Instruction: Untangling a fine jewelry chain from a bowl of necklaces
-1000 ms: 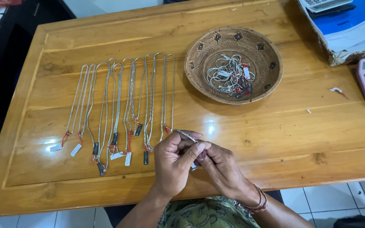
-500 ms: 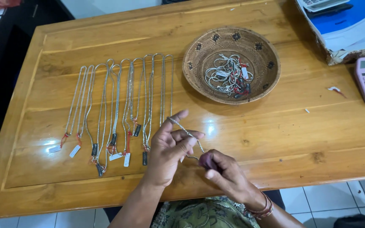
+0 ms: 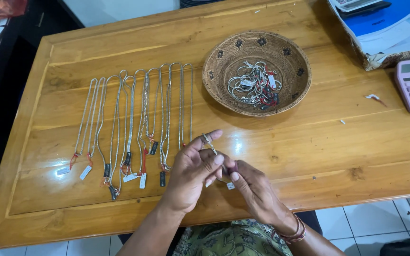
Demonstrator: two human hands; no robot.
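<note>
Hands [image 3: 224, 178] now closer together on chain [image 3: 209, 143]; tagged chains in basket [image 3: 224, 90].

One head-worn camera looks steeply down (from fairly near) over the wooden table [image 3: 309, 142].

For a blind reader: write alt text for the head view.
Two hands, left hand and right hand, hold a thin silver chain over a wooden table. Tagged chains lie in a row at left; a woven basket holds more.

Bare table [image 3: 347, 151] right of the hands [image 3: 224, 175]; laid-out chains [image 3: 134, 128] crowd left.
</note>
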